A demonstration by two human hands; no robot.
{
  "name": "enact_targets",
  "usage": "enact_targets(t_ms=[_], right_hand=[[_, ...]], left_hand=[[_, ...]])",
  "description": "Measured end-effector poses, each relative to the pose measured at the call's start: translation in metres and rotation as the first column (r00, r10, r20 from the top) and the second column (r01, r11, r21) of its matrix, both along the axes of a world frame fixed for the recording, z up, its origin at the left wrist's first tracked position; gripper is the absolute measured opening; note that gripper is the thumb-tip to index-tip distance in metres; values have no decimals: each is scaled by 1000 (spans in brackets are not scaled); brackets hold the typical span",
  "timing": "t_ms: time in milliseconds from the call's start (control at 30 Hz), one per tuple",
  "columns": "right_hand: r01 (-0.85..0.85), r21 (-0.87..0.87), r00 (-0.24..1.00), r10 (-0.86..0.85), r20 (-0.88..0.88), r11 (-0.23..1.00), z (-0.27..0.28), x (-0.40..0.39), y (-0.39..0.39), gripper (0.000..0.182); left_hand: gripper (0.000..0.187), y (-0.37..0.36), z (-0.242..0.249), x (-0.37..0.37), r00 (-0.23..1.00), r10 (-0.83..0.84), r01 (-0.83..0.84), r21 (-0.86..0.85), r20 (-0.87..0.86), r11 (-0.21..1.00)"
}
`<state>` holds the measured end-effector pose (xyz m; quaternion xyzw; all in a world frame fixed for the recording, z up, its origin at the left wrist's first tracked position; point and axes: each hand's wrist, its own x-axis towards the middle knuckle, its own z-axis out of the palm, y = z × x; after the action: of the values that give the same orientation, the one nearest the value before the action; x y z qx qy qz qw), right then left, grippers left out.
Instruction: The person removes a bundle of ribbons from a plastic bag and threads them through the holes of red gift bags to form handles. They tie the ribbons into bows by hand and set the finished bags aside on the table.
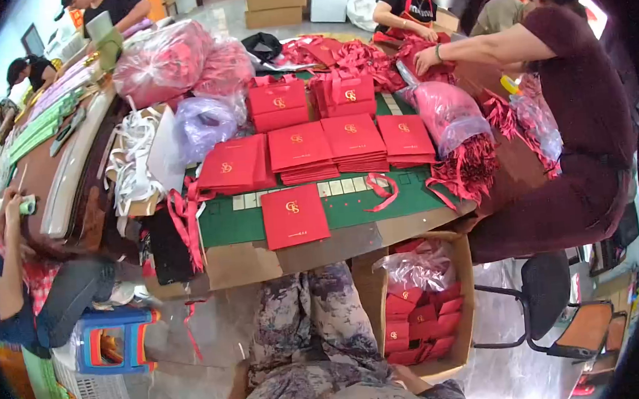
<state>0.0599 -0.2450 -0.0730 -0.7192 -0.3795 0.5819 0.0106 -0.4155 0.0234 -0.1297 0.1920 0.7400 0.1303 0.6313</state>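
My left hand (238, 387) is low beside my left thigh, its fingers hidden. My right hand (410, 379) is down by my other thigh, near the open carton, and its fingers do not show either. What they hold, if anything, I cannot make out. Before me on the table a single red paper bag (295, 216) with gold lettering lies flat at the front edge. Behind it are stacks of flat red bags (299, 147), and farther back stand red bags with ribbon handles (277, 104). A loose red ribbon (383, 192) lies on the green mat (247, 227).
An open cardboard box (460, 301) holding red bags stands right of my legs. White ribbons (139, 156) and stuffed plastic sacks (165, 62) crowd the table's left. A person in dark clothing (576, 107) works at the right; other people sit around. A blue stool (111, 344) stands lower left.
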Motion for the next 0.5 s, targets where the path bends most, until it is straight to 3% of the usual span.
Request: enact_targets(t_ms=[33, 100, 167, 233, 300, 333, 367, 400, 500], right_hand=[[-124, 93, 990, 117, 84, 988, -4, 7, 20, 26], [-176, 342, 954, 75, 290, 923, 12, 23, 69, 26], [-101, 604, 919, -158, 361, 790, 46, 32, 120, 26], [-33, 826, 846, -424, 323, 563, 91, 37, 173, 16], [65, 915, 833, -526, 170, 399, 125, 39, 219, 9], [103, 939, 829, -550, 101, 328, 143, 38, 239, 10], [138, 958, 820, -571, 32, 253, 162, 33, 260, 12], [65, 972, 808, -584, 81, 225, 176, 31, 279, 13], [-107, 978, 781, -594, 194, 179, 193, 36, 323, 21]], left_hand=[[22, 14, -2, 7, 1000, 0, -1, 34, 7, 999], [22, 37, 0, 18, 998, 17, -33, 262, 66, 965], [22, 61, 5, 31, 979, -75, -78, 683, 192, 726], [17, 91, 51, 71, 977, -41, 210, 909, -209, 359], [14, 110, 133, 118, 989, -140, 20, 898, 47, 440], [14, 117, 157, 136, 985, -161, 18, 897, 60, 441], [15, 124, 176, 152, 974, -207, 154, 946, -96, 286], [17, 131, 193, 168, 942, -221, 281, 953, -251, 113], [20, 147, 248, 215, 908, -334, 285, 957, -252, 53]])
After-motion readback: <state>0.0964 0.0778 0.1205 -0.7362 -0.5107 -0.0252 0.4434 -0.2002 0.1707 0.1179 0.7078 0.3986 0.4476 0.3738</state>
